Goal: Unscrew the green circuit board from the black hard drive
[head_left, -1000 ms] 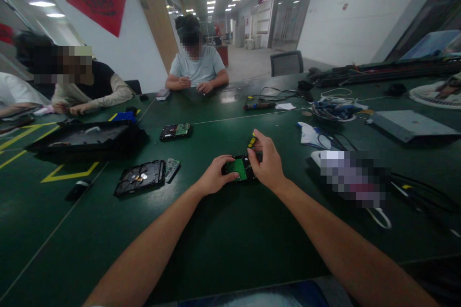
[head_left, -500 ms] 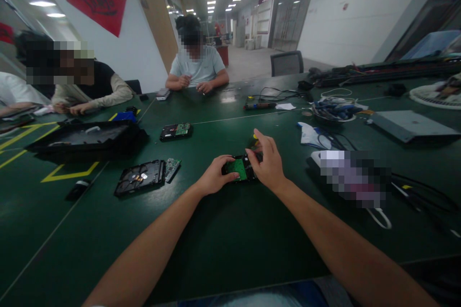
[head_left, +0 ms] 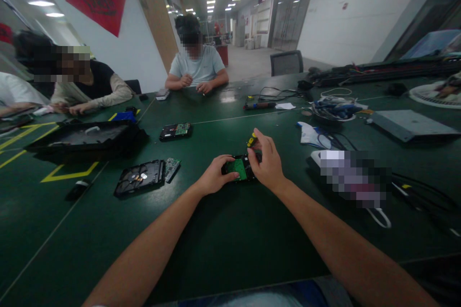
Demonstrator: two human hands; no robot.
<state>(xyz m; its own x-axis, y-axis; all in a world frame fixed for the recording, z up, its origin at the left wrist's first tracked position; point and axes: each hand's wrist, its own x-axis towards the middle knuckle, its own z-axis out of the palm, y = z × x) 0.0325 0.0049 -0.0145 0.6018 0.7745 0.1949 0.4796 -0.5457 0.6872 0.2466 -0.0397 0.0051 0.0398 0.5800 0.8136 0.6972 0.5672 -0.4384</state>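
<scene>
A hard drive (head_left: 237, 169) with its green circuit board facing up lies on the green table in front of me. My left hand (head_left: 215, 176) grips its left end, thumb along the near edge and fingers on the far edge. Above the drive's right end, my right hand (head_left: 268, 162) is closed around a small screwdriver (head_left: 251, 141) with a yellow and black handle. The handle points up; its tip is hidden behind my fingers. To the left lie an open drive casing (head_left: 139, 177) and a loose circuit board (head_left: 173, 170). Another hard drive (head_left: 175, 131) lies farther back.
A black tray (head_left: 84, 139) stands on the left. On the right are a pixelated white object (head_left: 349, 177), cables (head_left: 425, 189), a grey metal box (head_left: 414, 125) and a bowl of blue wires (head_left: 333, 109). One person (head_left: 197, 64) sits opposite, others at the left.
The screwdriver handle shows more fully and leans slightly left of my right fingers. My left hand and the hard drive stay in place.
</scene>
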